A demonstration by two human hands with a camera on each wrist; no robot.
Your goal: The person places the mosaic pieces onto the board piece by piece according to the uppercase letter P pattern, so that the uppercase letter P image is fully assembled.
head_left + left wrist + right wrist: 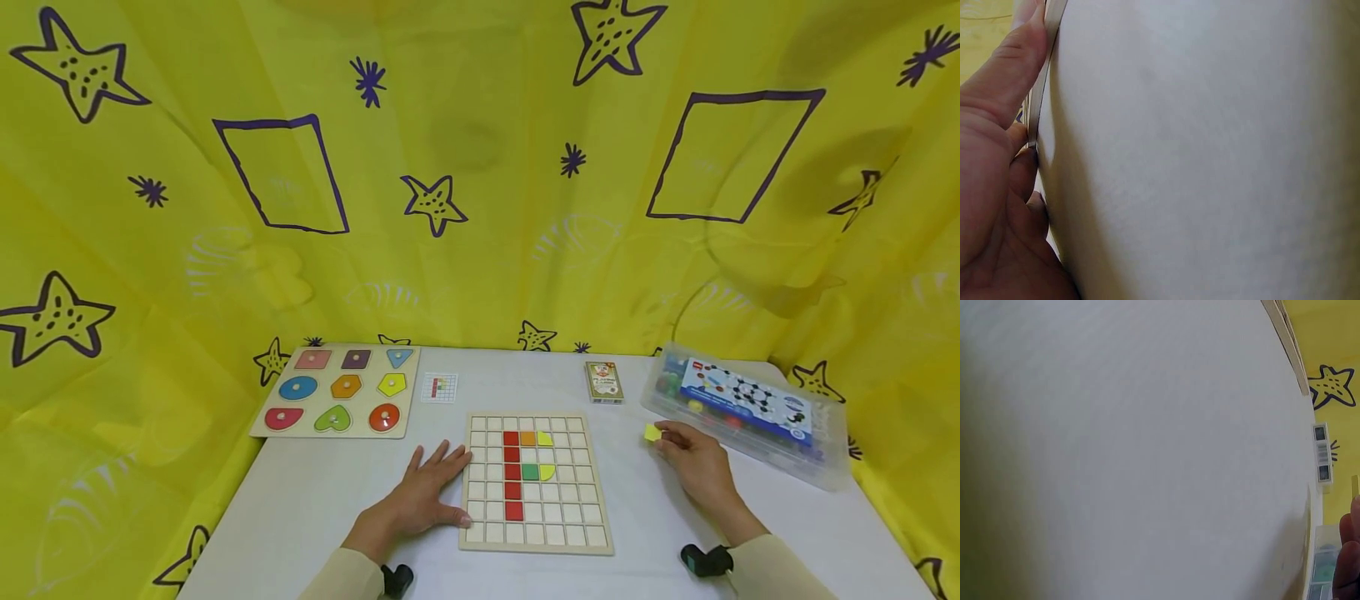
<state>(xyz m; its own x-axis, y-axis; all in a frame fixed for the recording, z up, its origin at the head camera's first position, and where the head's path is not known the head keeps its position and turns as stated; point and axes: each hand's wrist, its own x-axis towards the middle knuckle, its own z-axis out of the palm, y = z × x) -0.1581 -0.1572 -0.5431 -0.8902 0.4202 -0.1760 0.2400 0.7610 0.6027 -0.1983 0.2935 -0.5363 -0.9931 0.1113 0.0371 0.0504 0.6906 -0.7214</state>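
Yellow cloth printed with purple stars and squares hangs round the far and side edges of the white table (315, 500) you sit at. Far right, a clear plastic box (750, 417) of parts lies within reach of your right arm; far left, a wooden shape puzzle (337, 392) sits out of the way. At the near centre lies the wooden grid board (534, 483), squared up to you so its cells read straight; a red column and a few orange, green and yellow tiles already fill part of it. Your left hand (420, 500) lies flat on the table with straight fingers, thumb against the board's left edge, likely to keep it from sliding. Your right hand (693, 462) rests just right of the board, fingertips pinching a small yellow tile (652, 432), lifted between board and box. Beyond the board, a pattern card (438, 388) lies face up where you can check it, and a small card pack (603, 382) stands to its right.
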